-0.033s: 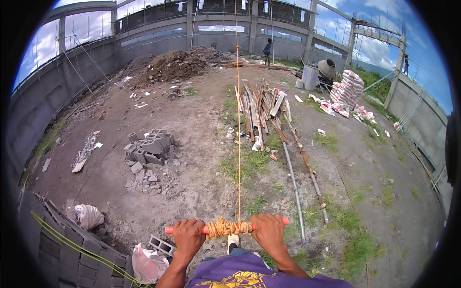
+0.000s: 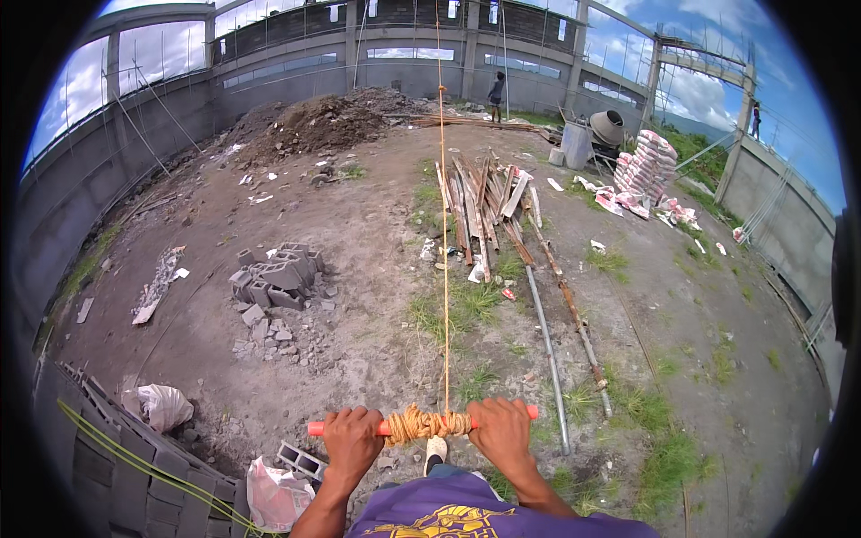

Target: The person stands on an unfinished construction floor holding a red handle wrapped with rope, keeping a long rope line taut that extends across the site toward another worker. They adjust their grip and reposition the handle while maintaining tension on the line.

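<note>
An orange-red bar (image 2: 531, 412) lies level in front of my body, with both my hands closed over it from above. My left hand (image 2: 353, 437) grips near its left end, and my right hand (image 2: 502, 434) near its right end. Between them, tan rope is wound thickly round the bar in a coil (image 2: 414, 425). From this coil a taut orange rope (image 2: 446, 296) runs straight away from me, up past the top of the picture. A knot (image 2: 441, 89) shows far along the rope. My thumbs are mostly hidden behind the bar.
Broken concrete blocks (image 2: 280, 276) lie in a heap at left, with stacked blocks (image 2: 152, 484) nearer. Planks (image 2: 484, 202) and a metal pipe (image 2: 549, 368) lie right of the rope. Farther off are a person (image 2: 496, 94), a concrete mixer (image 2: 607, 127) and piled sacks (image 2: 647, 163).
</note>
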Motion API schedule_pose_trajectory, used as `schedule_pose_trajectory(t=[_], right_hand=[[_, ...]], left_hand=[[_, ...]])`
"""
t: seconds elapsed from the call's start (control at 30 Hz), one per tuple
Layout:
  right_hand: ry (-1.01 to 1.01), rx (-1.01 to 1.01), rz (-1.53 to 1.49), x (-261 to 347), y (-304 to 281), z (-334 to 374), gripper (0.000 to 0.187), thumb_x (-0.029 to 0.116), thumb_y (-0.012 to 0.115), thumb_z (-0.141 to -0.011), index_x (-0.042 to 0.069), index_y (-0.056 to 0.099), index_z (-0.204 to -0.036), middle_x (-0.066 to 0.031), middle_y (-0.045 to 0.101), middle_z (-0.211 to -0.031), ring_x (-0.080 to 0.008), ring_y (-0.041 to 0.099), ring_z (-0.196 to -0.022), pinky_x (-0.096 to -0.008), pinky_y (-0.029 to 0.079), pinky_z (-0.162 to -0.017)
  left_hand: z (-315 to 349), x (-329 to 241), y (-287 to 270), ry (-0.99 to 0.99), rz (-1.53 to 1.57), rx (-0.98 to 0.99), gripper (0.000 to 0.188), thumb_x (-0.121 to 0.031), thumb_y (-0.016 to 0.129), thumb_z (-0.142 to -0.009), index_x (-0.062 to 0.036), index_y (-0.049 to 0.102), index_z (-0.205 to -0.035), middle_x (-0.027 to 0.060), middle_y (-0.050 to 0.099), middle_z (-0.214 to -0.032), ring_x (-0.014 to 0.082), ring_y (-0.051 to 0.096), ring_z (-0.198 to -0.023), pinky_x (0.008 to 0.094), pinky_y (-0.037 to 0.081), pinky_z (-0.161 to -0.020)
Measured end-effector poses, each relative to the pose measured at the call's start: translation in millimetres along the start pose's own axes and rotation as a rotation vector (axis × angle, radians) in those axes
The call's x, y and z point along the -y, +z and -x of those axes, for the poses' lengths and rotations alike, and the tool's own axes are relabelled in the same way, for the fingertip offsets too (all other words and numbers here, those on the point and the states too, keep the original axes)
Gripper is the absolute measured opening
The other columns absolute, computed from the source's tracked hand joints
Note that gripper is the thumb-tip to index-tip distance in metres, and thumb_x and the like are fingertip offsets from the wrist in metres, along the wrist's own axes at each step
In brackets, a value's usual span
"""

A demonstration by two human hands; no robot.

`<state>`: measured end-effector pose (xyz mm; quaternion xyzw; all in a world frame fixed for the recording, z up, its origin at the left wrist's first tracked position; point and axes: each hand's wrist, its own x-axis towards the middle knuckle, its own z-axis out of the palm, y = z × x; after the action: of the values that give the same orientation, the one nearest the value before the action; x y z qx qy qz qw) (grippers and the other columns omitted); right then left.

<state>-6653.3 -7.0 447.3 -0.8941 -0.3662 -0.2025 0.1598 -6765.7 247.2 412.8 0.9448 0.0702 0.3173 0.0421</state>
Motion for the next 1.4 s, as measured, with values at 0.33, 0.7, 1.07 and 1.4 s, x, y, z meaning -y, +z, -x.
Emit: schedule_pose_trajectory(t=[0.33,0.7,1.07,1.4], right_hand=[[-0.009,0.214,-0.117,-58,70,-82,0.018,0.016,0.075,-0.071,0.015,0.065,-0.086,-0.0034,0.065,-0.079,-0.0256,0.067,-0.081,-0.0431,0.041,-0.074],[-0.043,0.267,-0.086,-194,136,-277,0.021,0.017,0.076,-0.073,0.017,0.066,-0.091,-0.0016,0.064,-0.078,-0.0229,0.069,-0.083,-0.0405,0.043,-0.075],[0.094,0.216,-0.142,-281,260,-486,0.021,0.019,0.076,-0.071,0.015,0.063,-0.087,-0.0028,0.064,-0.076,-0.0263,0.068,-0.079,-0.0423,0.045,-0.075],[0.187,0.399,-0.144,-316,428,-719,0.016,0.021,0.075,-0.077,0.013,0.064,-0.086,-0.0062,0.069,-0.076,-0.0306,0.072,-0.077,-0.0497,0.052,-0.070]], left_hand=[[-59,34,74,-0.049,0.014,0.134,0.011,-0.014,0.074,-0.066,-0.0168,0.064,-0.068,0.0012,0.061,-0.070,0.0253,0.063,-0.070,0.0426,0.042,-0.065],[-258,58,216,-0.066,0.000,0.093,0.014,-0.016,0.073,-0.063,-0.0197,0.060,-0.069,-0.0015,0.053,-0.068,0.0220,0.059,-0.069,0.0397,0.040,-0.064],[-493,167,371,0.090,0.051,0.106,0.014,-0.018,0.075,-0.066,-0.0205,0.062,-0.070,-0.0031,0.053,-0.068,0.0203,0.058,-0.067,0.0390,0.041,-0.064],[-672,343,549,0.126,0.168,0.341,0.009,-0.020,0.075,-0.068,-0.0213,0.067,-0.074,-0.0031,0.060,-0.070,0.0204,0.064,-0.071,0.0404,0.045,-0.064]])
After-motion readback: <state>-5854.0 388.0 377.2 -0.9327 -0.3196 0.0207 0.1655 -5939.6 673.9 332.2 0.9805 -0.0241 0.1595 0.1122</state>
